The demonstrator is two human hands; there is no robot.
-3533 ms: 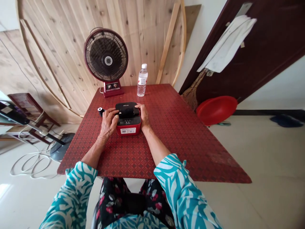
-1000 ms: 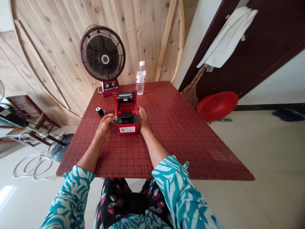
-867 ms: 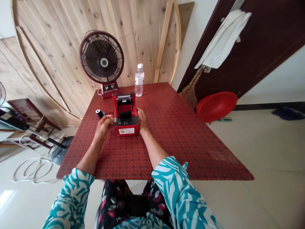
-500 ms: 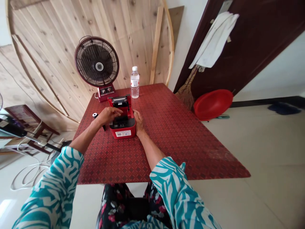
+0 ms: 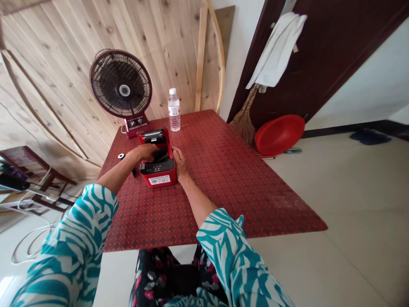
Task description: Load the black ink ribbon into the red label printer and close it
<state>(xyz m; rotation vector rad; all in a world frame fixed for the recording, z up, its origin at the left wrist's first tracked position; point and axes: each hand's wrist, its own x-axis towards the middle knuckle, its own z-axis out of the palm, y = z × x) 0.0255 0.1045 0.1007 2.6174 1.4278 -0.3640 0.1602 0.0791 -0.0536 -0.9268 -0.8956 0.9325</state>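
A small red printer [image 5: 159,175] with a black top stands on the red patterned table [image 5: 223,170], its lid [image 5: 152,136] tipped up and back. My left hand [image 5: 144,152] reaches over the printer's left side, fingers bent down into the open black paper bay, their tips hidden there. My right hand [image 5: 179,161] lies flat against the printer's right side, fingers stretched along it. A small black roll [image 5: 121,156] sits on the table just left of my left forearm.
A dark red table fan [image 5: 121,87] and a clear water bottle [image 5: 174,110] stand at the table's far edge, before wooden boards. A red basin [image 5: 279,133] and a broom lie by the dark door on the right. A stool and cables sit at the left.
The printer's lid went from shut to tipped open. My left hand left the printer's left side and moved up into the open bay. My right hand stayed at the right side.
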